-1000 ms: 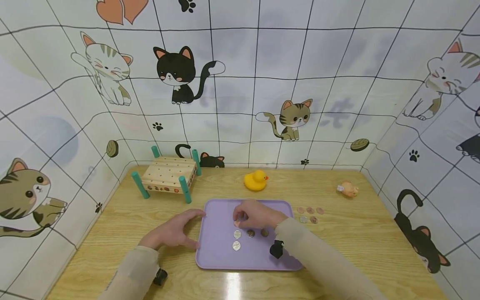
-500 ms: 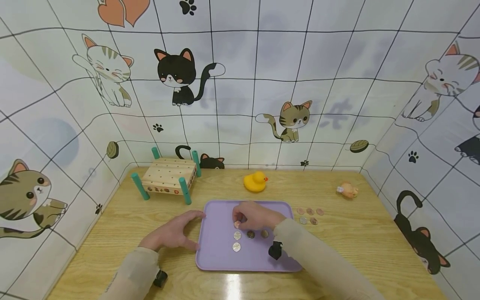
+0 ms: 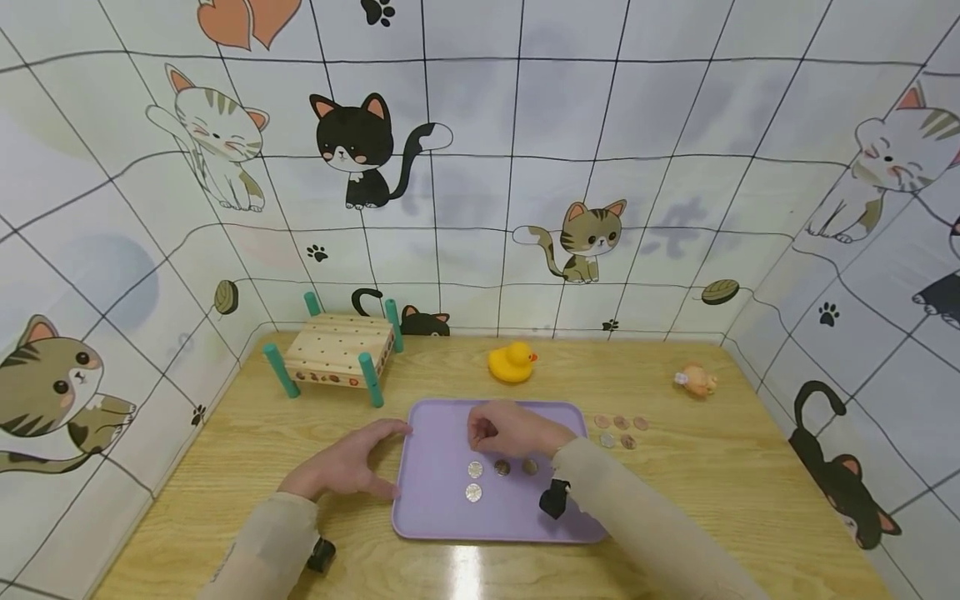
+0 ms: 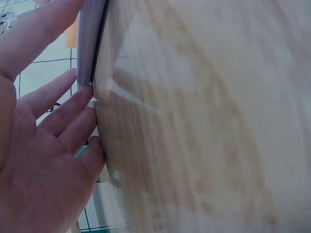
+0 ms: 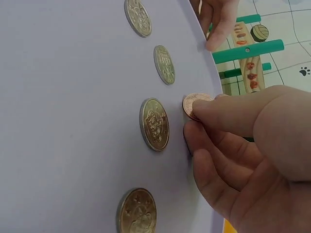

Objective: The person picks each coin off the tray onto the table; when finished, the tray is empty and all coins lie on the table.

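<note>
My right hand [image 3: 517, 429] is over the upper middle of the purple tray [image 3: 435, 517]. In the right wrist view, its thumb and fingers pinch a copper coin [image 5: 191, 104] close to the tray surface; the head view hides that coin behind the fingers. Two silvery coins, one [image 3: 475, 469] above the other [image 3: 473, 492], lie on the tray, with a darker coin [image 3: 502, 467] and a brownish coin [image 3: 530, 467] to their right. My left hand [image 3: 341, 462] has its thumb and fingers spread, the tips touching the tray's left edge.
On the wooden table [image 3: 712, 500], several copper coins [image 3: 620, 422] and a silvery coin [image 3: 607, 440] lie right of the tray. Behind it sits a yellow rubber duck [image 3: 511, 364]. A small wooden pegboard bench [image 3: 337, 342] stands back left, and a small pinkish toy [image 3: 697, 379] back right.
The copper coin under my right fingertips showed in the earlier head frames and is now out of sight there. Both hands stay nearly where they were; the other coins lie unchanged.
</note>
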Demonstrator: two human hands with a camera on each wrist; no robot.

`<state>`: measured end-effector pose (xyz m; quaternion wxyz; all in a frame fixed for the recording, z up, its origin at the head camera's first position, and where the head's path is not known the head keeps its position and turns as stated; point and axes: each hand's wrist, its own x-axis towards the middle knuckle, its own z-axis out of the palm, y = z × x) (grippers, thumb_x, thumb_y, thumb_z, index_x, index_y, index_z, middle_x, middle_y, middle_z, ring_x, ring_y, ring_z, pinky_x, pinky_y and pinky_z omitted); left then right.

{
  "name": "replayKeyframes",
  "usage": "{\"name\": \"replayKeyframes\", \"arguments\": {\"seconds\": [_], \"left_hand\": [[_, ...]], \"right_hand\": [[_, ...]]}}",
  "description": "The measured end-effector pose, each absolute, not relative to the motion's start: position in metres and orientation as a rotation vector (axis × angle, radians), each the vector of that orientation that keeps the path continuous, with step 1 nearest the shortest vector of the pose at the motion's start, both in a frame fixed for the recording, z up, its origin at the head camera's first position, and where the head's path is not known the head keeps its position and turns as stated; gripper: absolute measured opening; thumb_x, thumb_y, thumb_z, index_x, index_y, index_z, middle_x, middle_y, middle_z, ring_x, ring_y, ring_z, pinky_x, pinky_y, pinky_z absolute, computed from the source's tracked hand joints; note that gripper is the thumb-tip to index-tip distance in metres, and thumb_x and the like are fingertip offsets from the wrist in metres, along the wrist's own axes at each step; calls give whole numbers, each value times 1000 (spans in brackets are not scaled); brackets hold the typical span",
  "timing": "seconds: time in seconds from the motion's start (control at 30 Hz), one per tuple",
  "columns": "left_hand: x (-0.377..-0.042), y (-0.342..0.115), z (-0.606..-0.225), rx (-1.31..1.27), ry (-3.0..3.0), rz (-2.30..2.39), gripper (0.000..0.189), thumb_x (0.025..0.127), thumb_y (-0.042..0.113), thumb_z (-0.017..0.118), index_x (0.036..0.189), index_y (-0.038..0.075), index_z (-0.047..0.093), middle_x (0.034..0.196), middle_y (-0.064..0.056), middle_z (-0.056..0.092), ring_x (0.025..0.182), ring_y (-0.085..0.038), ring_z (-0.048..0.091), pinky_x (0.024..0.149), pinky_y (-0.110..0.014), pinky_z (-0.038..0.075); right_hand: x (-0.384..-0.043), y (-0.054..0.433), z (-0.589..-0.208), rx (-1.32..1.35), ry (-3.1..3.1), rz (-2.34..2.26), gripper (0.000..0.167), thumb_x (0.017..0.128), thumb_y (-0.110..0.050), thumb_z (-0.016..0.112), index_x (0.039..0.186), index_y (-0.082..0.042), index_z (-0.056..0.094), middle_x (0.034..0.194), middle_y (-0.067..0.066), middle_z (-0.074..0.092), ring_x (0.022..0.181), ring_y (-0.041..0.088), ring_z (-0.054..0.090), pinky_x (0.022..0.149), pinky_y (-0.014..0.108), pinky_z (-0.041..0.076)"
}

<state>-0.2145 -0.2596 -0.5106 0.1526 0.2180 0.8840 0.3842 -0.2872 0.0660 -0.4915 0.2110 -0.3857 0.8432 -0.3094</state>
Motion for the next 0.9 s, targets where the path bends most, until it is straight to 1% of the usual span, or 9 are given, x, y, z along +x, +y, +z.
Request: {"name": "replayKeyframes", "arguments": {"seconds": [0.2, 0.4, 0.57, 0.7, 0.9], "left_hand": [[-216, -260, -512, 608, 2522, 1121, 96, 73, 34, 96, 153, 11, 49, 162, -16, 43, 152, -43, 35, 123, -67, 26], [-216, -261, -514, 599, 2517, 1115, 95, 74, 34, 96, 154, 12, 49, 162, -15, 43, 152, -43, 35, 122, -67, 27], [-217, -261, -514, 590, 2513, 1113, 96, 74, 34, 96, 154, 13, 49, 162, -14, 43, 152, -43, 34, 123, -67, 26], [-217, -261, -514, 595, 2520, 1103, 96, 74, 35, 96, 154, 13, 49, 163, -15, 43, 153, -43, 34, 123, -67, 25], [-216, -261, -513, 593, 2528, 1091, 96, 74, 35, 96, 154, 13, 49, 163, -15, 42, 153, -44, 33, 123, -67, 25]], "right_hand": [[-292, 71, -497, -1033, 2337, -906, 11, 96, -5, 76, 94, -14, 69, 87, -6, 67, 82, 6, 58, 77, 22, 52], [-292, 81, -495, -1001, 2321, -957, 7, 96, -7, 77, 96, -12, 71, 91, -2, 70, 85, 11, 62, 79, 25, 54], [-292, 95, -493, -1010, 2335, -982, 7, 95, -5, 77, 97, -10, 71, 94, 2, 72, 87, 13, 64, 80, 27, 56], [-293, 112, -494, -988, 2343, -1021, 7, 95, -5, 76, 96, -10, 71, 93, 1, 73, 87, 13, 65, 81, 27, 57], [-290, 140, -493, -971, 2361, -1093, 6, 95, -8, 76, 98, -9, 72, 93, 1, 73, 92, 16, 66, 85, 31, 57]]}}
